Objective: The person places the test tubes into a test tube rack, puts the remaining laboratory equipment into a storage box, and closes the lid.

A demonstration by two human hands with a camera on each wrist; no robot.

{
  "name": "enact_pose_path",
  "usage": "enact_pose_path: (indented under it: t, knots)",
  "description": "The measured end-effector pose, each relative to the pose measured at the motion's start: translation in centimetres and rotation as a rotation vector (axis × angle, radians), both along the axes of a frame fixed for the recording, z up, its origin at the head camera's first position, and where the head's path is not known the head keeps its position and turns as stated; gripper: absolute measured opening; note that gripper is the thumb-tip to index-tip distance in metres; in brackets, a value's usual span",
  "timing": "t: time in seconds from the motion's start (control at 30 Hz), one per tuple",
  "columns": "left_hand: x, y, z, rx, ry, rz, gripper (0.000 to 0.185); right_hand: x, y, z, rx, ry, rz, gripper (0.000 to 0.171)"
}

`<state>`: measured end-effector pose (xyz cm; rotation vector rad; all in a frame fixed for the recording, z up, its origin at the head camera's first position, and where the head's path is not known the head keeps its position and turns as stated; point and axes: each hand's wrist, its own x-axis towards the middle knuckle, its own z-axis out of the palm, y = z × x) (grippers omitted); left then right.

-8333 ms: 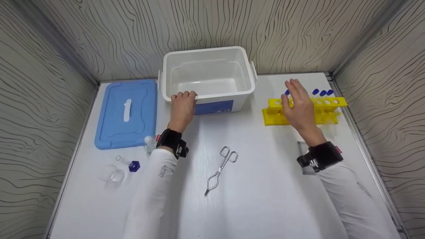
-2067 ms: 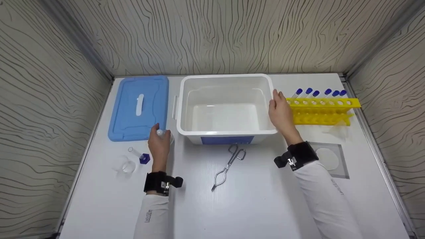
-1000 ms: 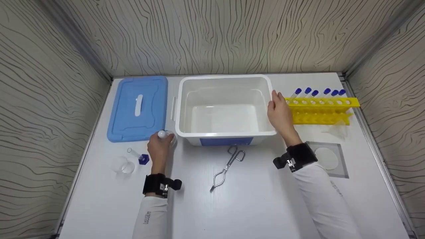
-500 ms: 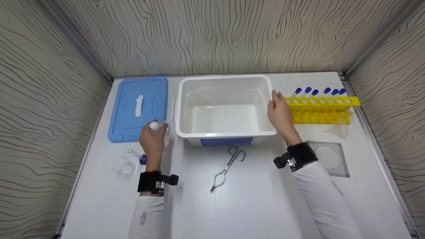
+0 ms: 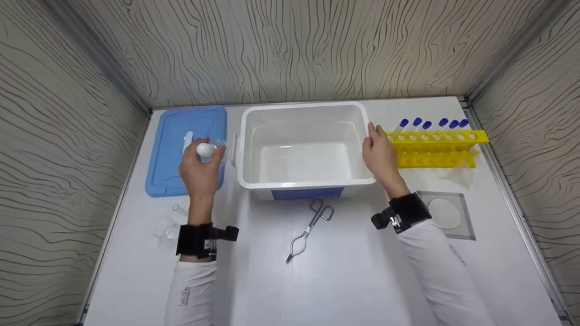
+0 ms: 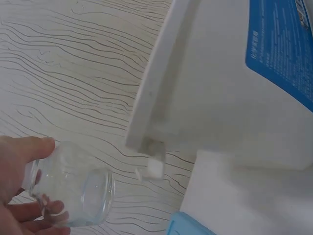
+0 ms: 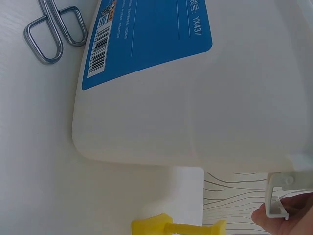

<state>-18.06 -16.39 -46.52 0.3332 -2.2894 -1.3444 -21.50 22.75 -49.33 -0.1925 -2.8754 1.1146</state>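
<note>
My left hand [image 5: 199, 165] grips a small clear glass bottle [image 5: 209, 149] with a white round stopper, held in the air over the blue lid [image 5: 170, 154], just left of the white bin [image 5: 303, 183]. The left wrist view shows the bottle [image 6: 73, 191] lying sideways between thumb and fingers [image 6: 19, 147], close to the bin's side handle [image 6: 151, 147]. My right hand [image 5: 378, 151] rests with straight fingers against the bin's right wall; one fingertip [image 7: 264, 218] touches the handle there. Nothing lies inside the bin.
A yellow rack [image 5: 435, 145] with several blue-capped tubes stands right of the bin. Metal tongs [image 5: 310, 226] lie in front of it. A small clear beaker [image 5: 163, 226] sits at the front left, a filter paper on a square plate [image 5: 444, 213] at the right.
My left hand has lifted the glass bottle off the table and carried it away from me, over the blue lid. The right hand has stayed on the bin's right side.
</note>
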Motion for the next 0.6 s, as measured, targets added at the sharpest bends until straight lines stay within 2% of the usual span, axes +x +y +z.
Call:
enact_pose_path:
  t: [0.17, 0.33, 0.47, 0.6]
  knots:
    - [-0.6, 1.6, 1.9, -0.049, 0.023, -0.089, 0.043, 0.1, -0.1, 0.0, 0.002, -0.007, -0.009, 0.052]
    - [-1.5, 3.8, 3.1, -0.129, -0.007, -0.195, 0.041, 0.3, -0.1, -0.1, 0.016, -0.011, -0.002, 0.052]
    - [-2.3, 5.4, 3.7, -0.225, -0.066, -0.337, 0.04, 0.5, 0.1, -0.2, 0.013, -0.007, -0.005, 0.052]
    - [-3.3, 6.4, 4.3, -0.324, -0.194, -0.506, 0.039, 0.5, 0.1, -0.2, 0.012, 0.001, -0.006, 0.051]
